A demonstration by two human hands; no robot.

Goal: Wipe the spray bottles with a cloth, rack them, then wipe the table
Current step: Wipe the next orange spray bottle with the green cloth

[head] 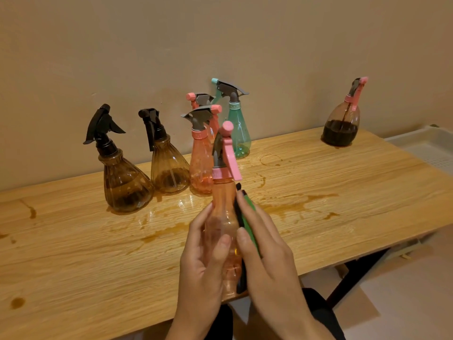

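At 6 o'clock in the view, the left hand [208, 261] grips the lower body of an orange-pink spray bottle [221, 204], with the thumb laid up its front and the fingers curled round its left side. The bottle stands nearly upright above the near edge of the wooden table [73, 241], and its pink trigger head points to 12 o'clock. The right hand [269, 253] holds a green cloth [250, 217] with a dark edge between its thumb and its long, nearly straight fingers, and presses the cloth against the bottle's right side.

From 9 to 10 o'clock of the held bottle, two brown bottles with black heads stand on the table, one [125, 182] nearer than the other [169, 170]. At 11 o'clock stands a pink bottle [199, 165], and the head of a second pink bottle [199, 99] shows behind it. At 12 o'clock a teal bottle [239, 128] stands near the wall. At 2 o'clock, well apart, a bottle part filled with dark liquid [342, 123] stands at the table's far corner, beside a white tray [426, 146]. Brownish wet streaks [294, 204] lie across the tabletop
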